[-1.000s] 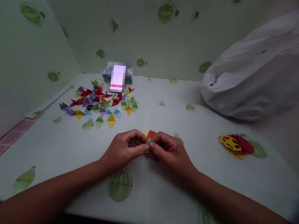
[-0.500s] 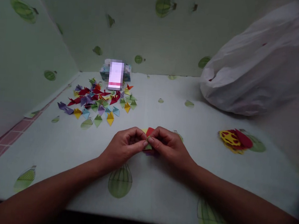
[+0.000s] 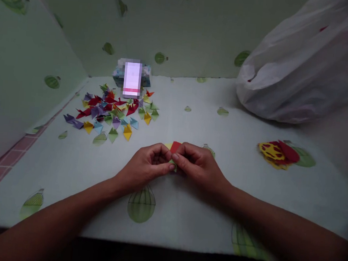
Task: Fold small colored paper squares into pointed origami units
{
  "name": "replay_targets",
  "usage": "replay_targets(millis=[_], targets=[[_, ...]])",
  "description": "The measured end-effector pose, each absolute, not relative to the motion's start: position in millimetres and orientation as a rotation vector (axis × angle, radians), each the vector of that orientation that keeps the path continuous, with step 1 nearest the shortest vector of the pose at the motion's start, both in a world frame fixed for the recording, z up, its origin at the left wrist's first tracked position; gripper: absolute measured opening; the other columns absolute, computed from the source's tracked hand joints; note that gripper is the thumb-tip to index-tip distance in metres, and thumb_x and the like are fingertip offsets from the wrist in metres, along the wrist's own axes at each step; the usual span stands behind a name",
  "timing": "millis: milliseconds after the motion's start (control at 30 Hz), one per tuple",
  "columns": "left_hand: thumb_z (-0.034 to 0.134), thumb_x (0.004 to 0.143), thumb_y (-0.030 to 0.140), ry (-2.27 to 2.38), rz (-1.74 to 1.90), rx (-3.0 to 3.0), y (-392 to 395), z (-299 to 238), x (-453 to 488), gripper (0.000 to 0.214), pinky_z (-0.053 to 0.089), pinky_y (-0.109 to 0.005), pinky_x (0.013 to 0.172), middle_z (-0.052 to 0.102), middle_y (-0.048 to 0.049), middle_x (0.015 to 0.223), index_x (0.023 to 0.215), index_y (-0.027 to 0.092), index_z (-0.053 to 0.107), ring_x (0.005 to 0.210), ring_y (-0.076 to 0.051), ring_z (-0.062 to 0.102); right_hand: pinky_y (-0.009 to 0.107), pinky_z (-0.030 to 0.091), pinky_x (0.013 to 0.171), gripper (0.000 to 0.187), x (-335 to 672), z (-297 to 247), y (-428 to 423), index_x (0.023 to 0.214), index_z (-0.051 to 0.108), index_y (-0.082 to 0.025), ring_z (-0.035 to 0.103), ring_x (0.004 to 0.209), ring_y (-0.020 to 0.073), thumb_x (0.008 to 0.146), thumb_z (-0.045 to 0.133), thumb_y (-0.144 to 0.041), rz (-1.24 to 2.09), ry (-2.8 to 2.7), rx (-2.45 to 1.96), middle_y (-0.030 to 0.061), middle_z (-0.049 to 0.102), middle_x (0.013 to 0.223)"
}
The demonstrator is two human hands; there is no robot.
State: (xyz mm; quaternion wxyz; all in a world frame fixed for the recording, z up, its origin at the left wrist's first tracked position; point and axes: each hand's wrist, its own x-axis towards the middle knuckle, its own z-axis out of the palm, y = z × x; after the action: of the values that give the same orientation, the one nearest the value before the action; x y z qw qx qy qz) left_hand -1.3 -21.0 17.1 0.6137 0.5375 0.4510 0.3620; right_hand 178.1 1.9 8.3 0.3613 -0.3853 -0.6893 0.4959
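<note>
My left hand (image 3: pixel 153 161) and my right hand (image 3: pixel 197 163) meet at the middle of the table. Between their thumbs and fingers both pinch a small piece of green folded paper (image 3: pixel 173 163), mostly covered by the fingertips. Just beyond the fingers, red paper (image 3: pixel 176 147) and a bit of yellow paper show; I cannot tell whether they lie on the table or belong to the held piece. To the far left lies a loose pile of small folded paper pieces (image 3: pixel 114 117) in purple, red, green, blue, yellow and orange.
A phone with a lit, blurred screen (image 3: pixel 132 78) leans on a tissue box (image 3: pixel 146 78) behind the pile. A large white plastic bag (image 3: pixel 287 83) stands at the back right. Red and yellow cutouts (image 3: pixel 277 153) lie on the right. Walls enclose the left and back.
The view has tilted down slightly, so the background sits higher. My fingers have shifted a little on the green paper, which both hands still pinch. The purple paper below it is now hidden.
</note>
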Motion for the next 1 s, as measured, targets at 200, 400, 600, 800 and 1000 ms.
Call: replay_targets(millis=[200,400,600,800,1000], targets=[[0.074,0.077,0.024,1.016,0.740,1.187,-19.1,20.4,-4.2,0.015,0.043,-0.025,0.067,0.065,-0.0001,0.076,0.083,0.014,0.064,0.071,-0.011,0.058,0.025,0.036,0.055,0.028,179.6,9.1,5.5,0.064,0.053,-0.018,0.046,0.057,0.0112,0.088,0.057,-0.032,1.443,-1.786,-0.903,-0.0016,0.054,0.059],[0.074,0.078,0.025,0.977,0.724,1.125,-17.6,18.7,-6.0,0.016,0.041,-0.023,0.067,0.063,0.0018,0.077,0.082,0.014,0.063,0.070,-0.009,0.055,0.024,0.033,0.054,0.028,179.6,10.6,4.2,0.062,0.053,-0.017,0.042,0.056,0.0096,0.087,0.057,-0.028,1.281,-1.840,-0.971,-0.0030,0.049,0.058],[0.073,0.080,0.026,0.992,0.745,1.136,-19.2,16.7,-5.9,0.018,0.042,-0.022,0.066,0.064,0.0011,0.076,0.081,0.014,0.060,0.069,-0.009,0.056,0.024,0.035,0.052,0.030,179.2,8.7,6.3,0.067,0.054,-0.016,0.046,0.053,0.0094,0.090,0.057,-0.036,1.491,-1.766,-0.907,-0.0022,0.054,0.058],[0.076,0.077,0.019,0.975,0.765,1.104,-18.9,18.3,-5.0,0.020,0.044,-0.020,0.063,0.062,0.0036,0.071,0.084,0.015,0.058,0.065,-0.008,0.057,0.023,0.032,0.052,0.037,180.4,11.0,7.2,0.061,0.053,-0.016,0.042,0.054,0.0088,0.087,0.063,-0.042,1.421,-1.828,-0.912,-0.0027,0.051,0.057],[0.072,0.082,0.024,0.951,0.854,1.122,-19.9,18.7,-2.9,0.020,0.050,-0.023,0.067,0.066,0.0015,0.079,0.094,0.017,0.058,0.071,-0.010,0.063,0.023,0.034,0.051,0.036,179.3,11.0,3.6,0.061,0.051,-0.017,0.045,0.050,0.0083,0.091,0.059,-0.036,1.329,-1.804,-0.978,-0.0031,0.053,0.053]])
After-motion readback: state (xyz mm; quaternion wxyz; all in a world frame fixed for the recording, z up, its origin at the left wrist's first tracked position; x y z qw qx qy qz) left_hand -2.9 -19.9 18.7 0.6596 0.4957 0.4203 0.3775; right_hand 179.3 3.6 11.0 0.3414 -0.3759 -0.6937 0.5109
